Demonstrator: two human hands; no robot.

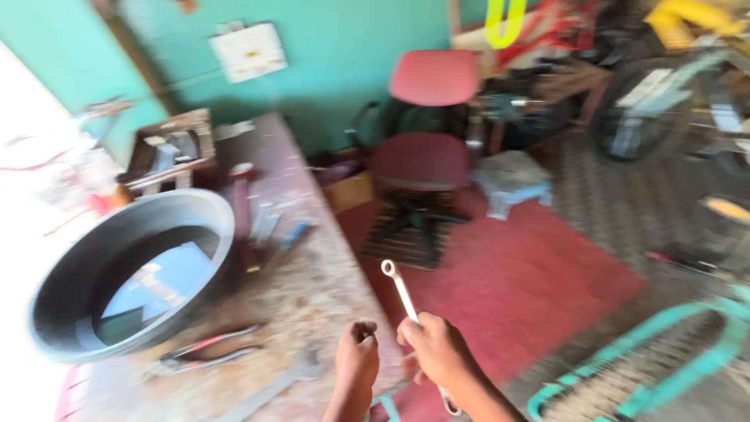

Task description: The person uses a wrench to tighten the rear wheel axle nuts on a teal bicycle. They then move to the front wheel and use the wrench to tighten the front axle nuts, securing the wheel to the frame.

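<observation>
A: Which way does the spanner [406, 301] point?

B: Its ring end points up and slightly left, away from the person; the long axis runs near upright. The right hand [436, 352] grips its lower shaft, above the bench [312, 289] edge.

A: And the left hand [356, 361]?

B: Curled into a loose fist, beside the right, holding nothing visible.

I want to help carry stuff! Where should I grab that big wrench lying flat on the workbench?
Probably grip the big wrench around its long straight handle, near the middle, coming from above. It lies flat on the workbench, so the handle is the bare, easy part. The picture is blurry, so its ends are hard to make out.
</observation>
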